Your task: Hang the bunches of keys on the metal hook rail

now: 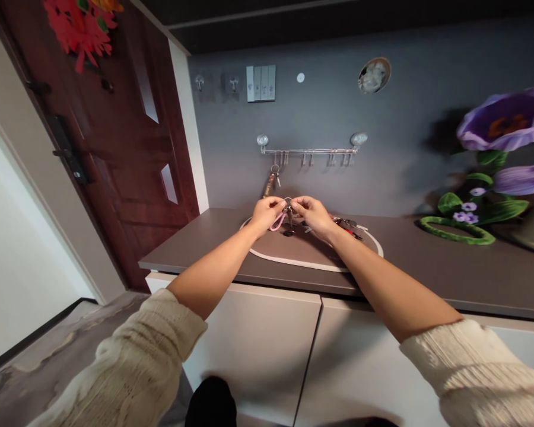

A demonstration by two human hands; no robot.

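Key bunch hung lengthwise downward below hook rail, pinched by fingers of left hand and right hand.

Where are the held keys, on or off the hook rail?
Off: left hand and right hand pinch the keys below the hook rail, clear of its hooks.

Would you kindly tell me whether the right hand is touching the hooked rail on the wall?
Apart: the head view shows grey wall between the right hand and the hooked rail above.
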